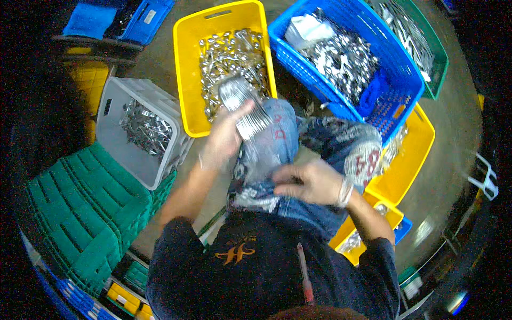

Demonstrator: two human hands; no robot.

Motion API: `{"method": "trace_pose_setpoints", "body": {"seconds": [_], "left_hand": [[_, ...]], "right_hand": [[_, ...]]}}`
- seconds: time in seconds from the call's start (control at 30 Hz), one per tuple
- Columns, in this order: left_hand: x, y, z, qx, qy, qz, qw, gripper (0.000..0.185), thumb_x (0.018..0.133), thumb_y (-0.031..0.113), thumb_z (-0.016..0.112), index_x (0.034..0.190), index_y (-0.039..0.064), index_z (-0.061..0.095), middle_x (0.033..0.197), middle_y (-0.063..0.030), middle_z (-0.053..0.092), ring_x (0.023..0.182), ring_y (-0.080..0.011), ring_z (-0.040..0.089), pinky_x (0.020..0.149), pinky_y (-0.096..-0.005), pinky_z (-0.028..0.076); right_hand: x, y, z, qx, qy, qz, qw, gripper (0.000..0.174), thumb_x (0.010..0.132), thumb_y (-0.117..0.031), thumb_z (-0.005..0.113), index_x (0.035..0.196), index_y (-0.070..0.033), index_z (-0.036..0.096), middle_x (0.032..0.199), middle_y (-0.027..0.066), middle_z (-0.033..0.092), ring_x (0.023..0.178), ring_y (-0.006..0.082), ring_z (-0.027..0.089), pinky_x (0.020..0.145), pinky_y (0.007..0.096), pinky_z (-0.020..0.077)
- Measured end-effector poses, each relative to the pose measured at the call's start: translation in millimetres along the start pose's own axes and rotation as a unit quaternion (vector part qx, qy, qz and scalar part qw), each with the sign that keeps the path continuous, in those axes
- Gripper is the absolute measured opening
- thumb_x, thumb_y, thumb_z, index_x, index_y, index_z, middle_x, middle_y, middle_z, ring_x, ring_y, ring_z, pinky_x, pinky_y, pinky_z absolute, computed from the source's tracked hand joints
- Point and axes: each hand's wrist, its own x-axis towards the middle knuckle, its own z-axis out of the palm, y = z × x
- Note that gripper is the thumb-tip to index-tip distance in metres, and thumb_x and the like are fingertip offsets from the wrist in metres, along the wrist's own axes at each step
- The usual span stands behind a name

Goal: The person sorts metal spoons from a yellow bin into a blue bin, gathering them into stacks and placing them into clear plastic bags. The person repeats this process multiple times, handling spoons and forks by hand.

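Observation:
My left hand (226, 138), in a pale thin glove, is closed around a neat stack of shiny metal cutlery (246, 108). The stack lies above my knee, near the edge of a yellow plastic crate (184, 72). That crate holds loose metal spoons (232, 52). My right hand (314, 182), gloved too, is blurred over my lap, its fingers apart and nothing seen between them. Clear plastic film (260, 160) seems to lie on my thigh, too blurred to be sure.
A grey crate (116, 148) of metal forks (146, 128) stands at left beside stacked green crates (84, 212). A blue crate (320, 84) holds small metal pieces and a white packet (310, 30). A green crate (440, 72) and more yellow crates (416, 160) stand at right.

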Motion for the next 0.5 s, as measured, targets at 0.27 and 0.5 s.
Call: {"method": "trace_pose_setpoints", "body": {"seconds": [0.27, 0.5], "left_hand": [[304, 24, -200, 0.268, 0.111, 0.051, 0.956, 0.037, 0.081, 0.011, 0.072, 0.116, 0.004, 0.062, 0.106, -0.0071, 0.068, 0.092, -0.0233, 0.064, 0.086, -0.0385, 0.050], [411, 34, -227, 0.325, 0.102, 0.039, 0.939, 0.035, 0.082, 0.024, 0.072, 0.111, 0.006, 0.068, 0.102, -0.0071, 0.070, 0.093, -0.0250, 0.065, 0.085, -0.0396, 0.049]], "right_hand": [[153, 39, -63, -0.291, 0.078, 0.006, 0.953, 0.029, 0.084, -0.028, 0.070, 0.099, -0.005, 0.063, 0.077, 0.0167, 0.067, 0.073, 0.0343, 0.067, 0.064, 0.0439, 0.0532], [142, 69, -70, -0.315, -0.044, 0.079, 0.945, 0.038, 0.079, -0.030, 0.073, 0.101, -0.002, 0.060, 0.091, 0.0139, 0.065, 0.079, 0.0327, 0.066, 0.067, 0.0416, 0.0523]]}}
